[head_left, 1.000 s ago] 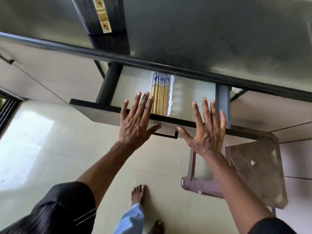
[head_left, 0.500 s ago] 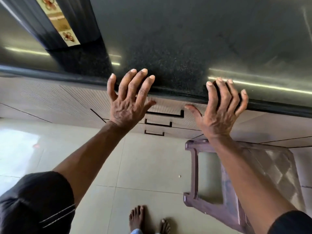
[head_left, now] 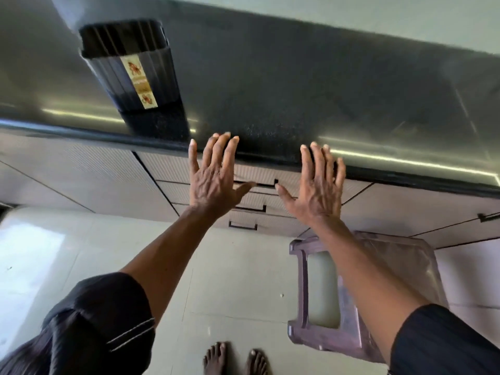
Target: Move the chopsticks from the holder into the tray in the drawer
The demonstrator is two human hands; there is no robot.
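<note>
The chopsticks cannot be seen: no tips show above the rim of the black ribbed holder [head_left: 130,74], whose inside is hidden from this angle, and the top drawer [head_left: 259,175] directly below the dark surface [head_left: 297,85] is shut, so the tray is hidden too. Judging from that, the chopsticks are probably already inside the drawer, though nothing visible confirms it.

The holder stands upright on the surface, up and to the left of the drawer, close to the surface's front edge. The left hand [head_left: 213,180] and right hand [head_left: 316,188] are held in front of the drawer face, one either side of its handle, fingers spread and flat, each grip released and holding nothing; fingertips overlap the surface's edge, whether touching I cannot tell.

Risk, as I judge it: if any chopsticks remain deep in the holder, the job would be left unfinished, since the closed drawer looks like a completed task. Reaching past the holder could also knock it off that near edge.

Below the drawer are two more drawers with dark handles. A purple plastic stool [head_left: 351,293] sits on the tiled floor under the right forearm, down and right of the drawer, where bare feet [head_left: 235,358] could catch it.
</note>
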